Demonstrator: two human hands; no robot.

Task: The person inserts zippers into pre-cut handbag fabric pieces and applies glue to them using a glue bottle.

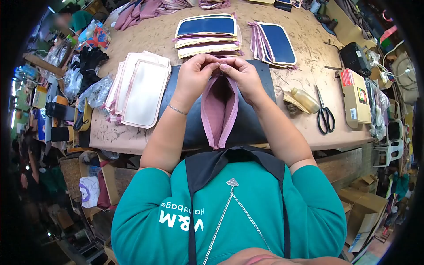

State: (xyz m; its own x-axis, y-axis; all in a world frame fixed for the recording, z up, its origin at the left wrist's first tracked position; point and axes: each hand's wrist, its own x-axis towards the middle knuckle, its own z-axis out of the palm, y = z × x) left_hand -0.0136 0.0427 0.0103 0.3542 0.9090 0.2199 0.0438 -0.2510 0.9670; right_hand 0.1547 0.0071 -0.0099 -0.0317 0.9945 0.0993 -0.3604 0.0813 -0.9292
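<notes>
A pink fabric pouch (209, 115) stands with its mouth gaping toward me, its stitched edges spread apart over a black mat (187, 126). My left hand (196, 74) pinches the far end of the pouch between thumb and fingers. From the other side, my right hand (244, 76) is closed on the same end, the fingertips of both hands nearly meeting. What exactly lies between the fingertips is too small to make out. Just beyond my hands is a stack of navy panels (206, 26) with cream edges.
White panels (143, 99) are stacked at the left, and more navy panels (277, 43) lie at the far right. Black-handled scissors (326, 119), a clear bottle (305, 99) and a cardboard box (355, 99) sit on the right. Plastic bags (95, 92) crowd the left edge.
</notes>
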